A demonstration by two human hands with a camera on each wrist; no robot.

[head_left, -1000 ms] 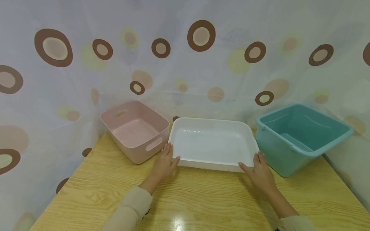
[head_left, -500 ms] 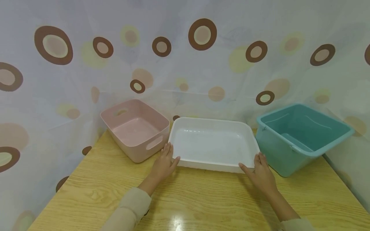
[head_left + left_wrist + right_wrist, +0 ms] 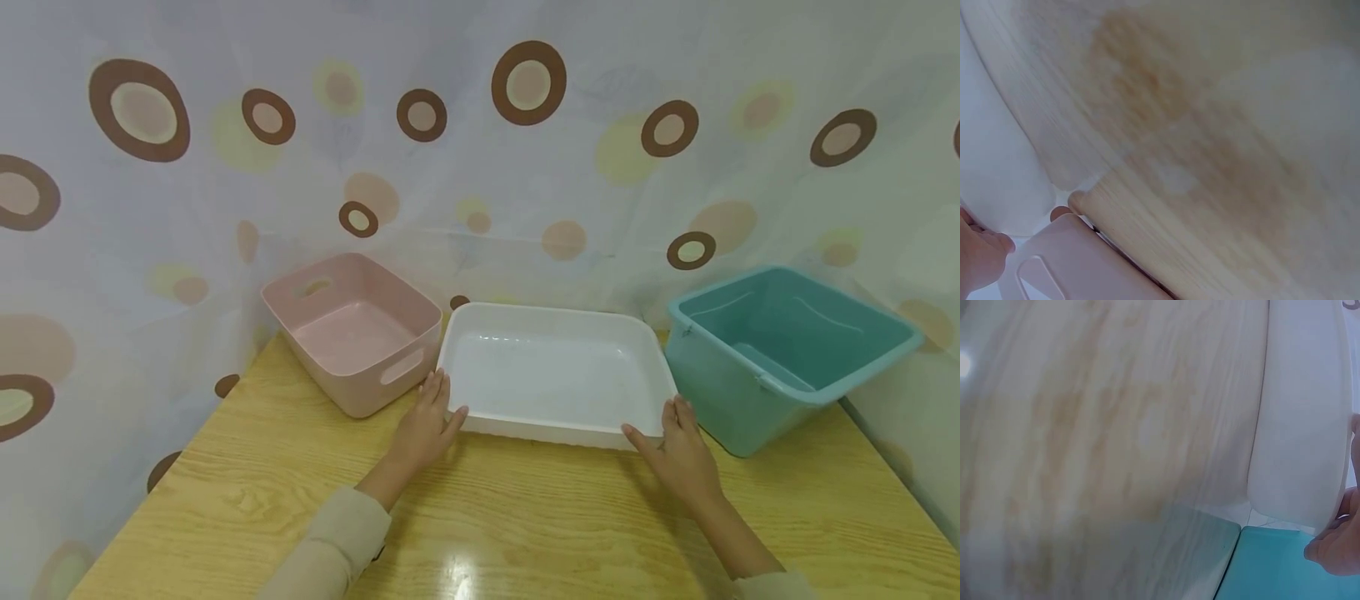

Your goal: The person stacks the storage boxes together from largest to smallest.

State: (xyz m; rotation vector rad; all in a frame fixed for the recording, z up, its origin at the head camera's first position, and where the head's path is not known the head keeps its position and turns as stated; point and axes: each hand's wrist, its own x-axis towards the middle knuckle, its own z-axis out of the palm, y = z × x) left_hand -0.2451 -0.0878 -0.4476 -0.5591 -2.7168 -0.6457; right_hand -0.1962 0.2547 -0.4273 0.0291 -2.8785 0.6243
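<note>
A shallow white rectangular tray (image 3: 555, 379) lies on the wooden table between two bins. At its front left corner my left hand (image 3: 424, 427) grips the rim, thumb over the front edge and fingers along the side. My right hand (image 3: 681, 457) holds the front right corner in the same way. The left wrist view catches part of the left hand (image 3: 982, 259) against the tray's wall (image 3: 997, 137). Fingers of the right hand (image 3: 1340, 540) wrap the tray's rim in the right wrist view, beside its white wall (image 3: 1304, 412). The undersides of the fingers are hidden.
Close on the left stands a pink bin (image 3: 352, 337) with handle slots. A deeper teal bin (image 3: 720, 383) is close on the right. Behind everything hangs a white curtain (image 3: 465, 175) with brown rings. Bare wood table (image 3: 540, 525) lies in front of the tray.
The view has tilted down very slightly. Both hands stay at the tray's front corners, and the tray and bins keep their places.
</note>
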